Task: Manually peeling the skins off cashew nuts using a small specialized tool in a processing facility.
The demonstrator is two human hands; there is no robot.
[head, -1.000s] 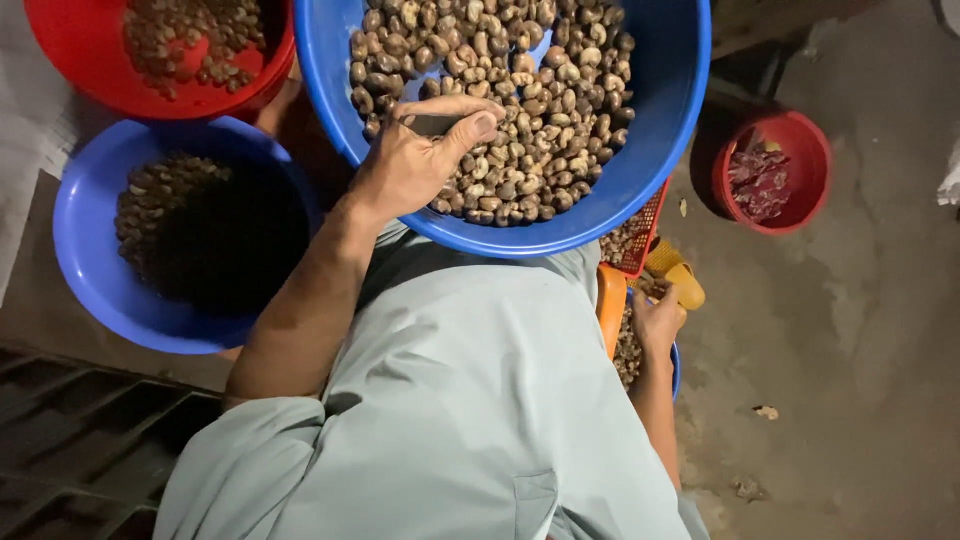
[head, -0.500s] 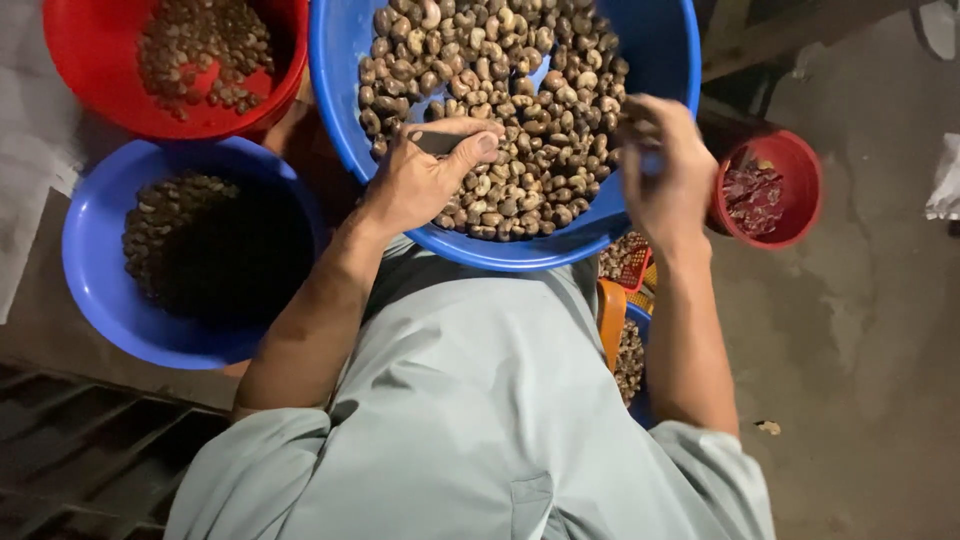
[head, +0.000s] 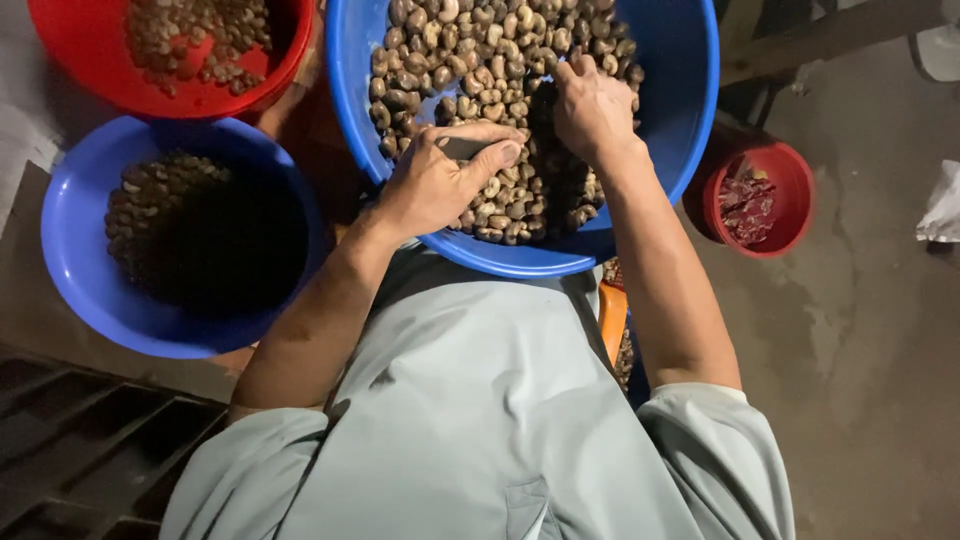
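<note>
A big blue basin [head: 680, 90] full of brown, kidney-shaped nuts [head: 480, 50] sits right in front of me. My left hand [head: 435, 185] rests on the nuts near the basin's front rim, closed around a small dark grey tool [head: 458, 148] pinned under the thumb. My right hand [head: 592, 108] reaches into the middle of the same pile, palm down, fingertips buried among the nuts. Whether it holds one is hidden. Both forearms come out of pale grey-green sleeves.
A red basin [head: 60, 60] of nuts stands at top left, with a second blue basin [head: 75, 250] part-filled with darker nuts below it. A small red bucket [head: 795, 215] of reddish scraps is on the right. An orange object [head: 611, 315] sits under the big basin. A metal grate [head: 80, 450] lies at bottom left.
My right hand has come up from the low yellow and orange things at my right side, across the basin's rim, and down onto the nuts. The left hand has kept its grip and place.
</note>
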